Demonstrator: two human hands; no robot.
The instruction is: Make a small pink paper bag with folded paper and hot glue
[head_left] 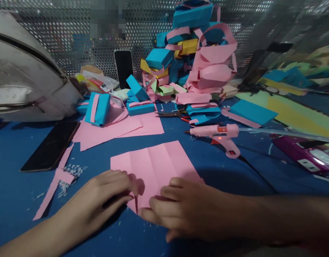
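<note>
A creased sheet of pink paper (156,162) lies on the blue table in front of me, with several fold lines running along it. My left hand (108,189) is closed at the sheet's near left edge, thumb and fingertips pinching it where a crease stands slightly raised. Curled over the near right part, my right hand (180,207) has its fingers closed at the near edge, close to the left fingertips. The near right edge of the paper is hidden under this hand.
A pink glue gun (215,134) with a lit light lies beyond my right hand, its cord trailing nearby. Pink strips (53,185) and a phone (50,146) lie at left. Folded paper bags (212,64) are heaped behind, near scissors (171,114). A purple power strip (303,151) is at right.
</note>
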